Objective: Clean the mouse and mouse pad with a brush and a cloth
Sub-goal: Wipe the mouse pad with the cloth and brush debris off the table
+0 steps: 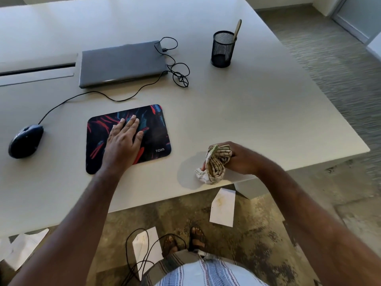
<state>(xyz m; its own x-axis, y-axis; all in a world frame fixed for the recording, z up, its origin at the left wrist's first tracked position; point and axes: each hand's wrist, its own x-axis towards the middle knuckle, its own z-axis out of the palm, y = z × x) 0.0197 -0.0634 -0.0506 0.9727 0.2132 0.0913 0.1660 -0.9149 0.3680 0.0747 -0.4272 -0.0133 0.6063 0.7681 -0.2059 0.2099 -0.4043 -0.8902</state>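
**Pad pinned flat, cloth bunched and ready**

Desk [257, 104]: pale top filling most of the frame, its near edge running along the lower half.

Laptop [121, 64]: closed, upper centre, pushed back, likely to free working room.

Mouse pad [156, 129]: centre left, dark with red and blue streaks. Left hand [123, 141] lies on it palm down, fingers spread, grip released; judged to be holding it from sliding.

Cloth [215, 164]: right of the pad near the desk edge, wadded. Right hand [237, 159] has its grip clenched around it, lower folds touching the desk.

Mouse [25, 143]: far left, off the pad, cord trailing up toward the laptop.

Mesh cup [223, 49]: upper right, a handle [237, 30] standing in it; possibly the brush, bristles hidden.
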